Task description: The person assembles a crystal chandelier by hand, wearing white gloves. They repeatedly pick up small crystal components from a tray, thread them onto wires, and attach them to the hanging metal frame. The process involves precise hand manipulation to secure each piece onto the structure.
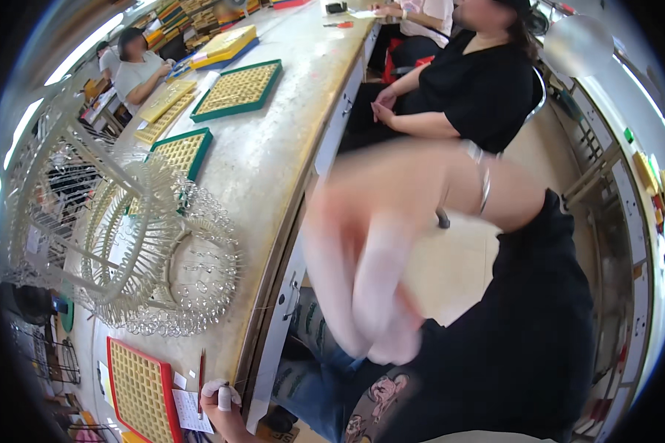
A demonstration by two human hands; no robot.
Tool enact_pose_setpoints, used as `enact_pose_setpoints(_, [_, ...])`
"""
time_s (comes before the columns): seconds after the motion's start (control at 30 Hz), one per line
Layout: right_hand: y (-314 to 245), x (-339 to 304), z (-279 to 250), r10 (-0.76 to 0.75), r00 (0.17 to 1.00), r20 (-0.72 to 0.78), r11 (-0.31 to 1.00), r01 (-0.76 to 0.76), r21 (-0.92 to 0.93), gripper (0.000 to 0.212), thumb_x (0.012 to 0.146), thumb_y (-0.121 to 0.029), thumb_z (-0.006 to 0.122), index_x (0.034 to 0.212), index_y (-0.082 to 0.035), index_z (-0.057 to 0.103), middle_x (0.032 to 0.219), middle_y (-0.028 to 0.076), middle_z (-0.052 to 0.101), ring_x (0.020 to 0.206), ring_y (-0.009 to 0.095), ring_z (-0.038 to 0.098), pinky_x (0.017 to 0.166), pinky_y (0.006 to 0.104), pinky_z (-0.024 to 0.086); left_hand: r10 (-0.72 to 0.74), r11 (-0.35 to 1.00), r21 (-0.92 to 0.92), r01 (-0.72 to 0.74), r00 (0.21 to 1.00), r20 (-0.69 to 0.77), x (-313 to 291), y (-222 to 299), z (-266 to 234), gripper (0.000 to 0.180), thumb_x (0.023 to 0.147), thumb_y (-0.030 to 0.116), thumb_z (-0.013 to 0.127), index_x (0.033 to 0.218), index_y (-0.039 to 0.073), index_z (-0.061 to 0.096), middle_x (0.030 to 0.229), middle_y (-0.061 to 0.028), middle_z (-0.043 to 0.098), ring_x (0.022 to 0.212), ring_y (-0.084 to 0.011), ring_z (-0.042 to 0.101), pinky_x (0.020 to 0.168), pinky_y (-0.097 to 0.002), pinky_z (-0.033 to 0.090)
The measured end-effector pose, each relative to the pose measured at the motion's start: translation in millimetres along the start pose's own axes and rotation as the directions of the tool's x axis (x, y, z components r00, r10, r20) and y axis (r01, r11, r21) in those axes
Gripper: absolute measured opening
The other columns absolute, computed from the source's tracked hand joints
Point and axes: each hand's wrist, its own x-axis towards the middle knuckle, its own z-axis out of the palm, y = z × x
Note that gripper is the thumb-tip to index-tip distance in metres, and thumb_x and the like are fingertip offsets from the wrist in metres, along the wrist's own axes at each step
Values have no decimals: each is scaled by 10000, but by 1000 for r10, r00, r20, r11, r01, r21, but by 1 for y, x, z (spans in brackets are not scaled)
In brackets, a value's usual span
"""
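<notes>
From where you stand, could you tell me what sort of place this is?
Probably an assembly workshop for beaded or crystal fittings: a long workbench holds gridded trays, a wire frame hung with clear beads stands on it, and seated workers line it.

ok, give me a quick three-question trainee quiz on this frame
1. True or false: the red-framed grid tray lies on the table close to the left hand.
2. What colour frames the grid trays farther up the table? A blue, B green, C black.
3. Fill in: the right hand is too ___ to tell whether it is open or shut.

Key: 1 true. 2 B. 3 blurred.
</notes>
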Motion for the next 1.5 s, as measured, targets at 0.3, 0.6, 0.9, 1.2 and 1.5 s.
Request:
enact_pose_setpoints(0.3, [144,31,-74,-349,732,-585,336,-485,-808,107,715,-79,618,682,22,621,625,169,609,656,306,635,591,386,499,84,984,-157,-85,996,-14,7,-25,-10,69,811,21,560,873,-7,545,665,-51,504,499,-102,449,440,-216,345])
enact_pose_setpoints(0.6, [42,14,-16,-394,915,-86,900,403,168,248,882,-180,566,919,52,643,850,137,666,725,188,657,654,294,537,16,985,-172,-22,999,-32,4,-11,-6,102,789,4,599,888,-4,580,673,-63,560,522,-114,502,470,-225,392])
enact_pose_setpoints(0.9, [154,144,42,-562,822,-91,752,462,-470,693,805,-251,661,1369,-40,316,1347,179,389,1191,326,437,1003,387,346,10,936,347,-54,992,127,-22,24,46,187,698,5,723,879,18,675,697,-6,589,600,-78,520,551,-221,409])
enact_pose_setpoints(1.2, [141,151,60,-121,986,-113,981,101,-168,311,875,-197,600,1108,3,553,864,101,651,779,158,636,724,276,507,186,809,543,-223,975,123,-28,40,65,224,693,51,735,912,67,688,660,-34,562,563,-110,513,537,-237,414])
enact_pose_setpoints(1.5, [118,139,67,-265,919,-293,955,209,-209,159,890,-120,565,926,14,643,758,43,635,667,96,603,610,237,499,393,728,595,-340,918,44,-48,50,52,150,709,0,694,847,48,662,705,-42,575,591,-110,525,546,-236,422])
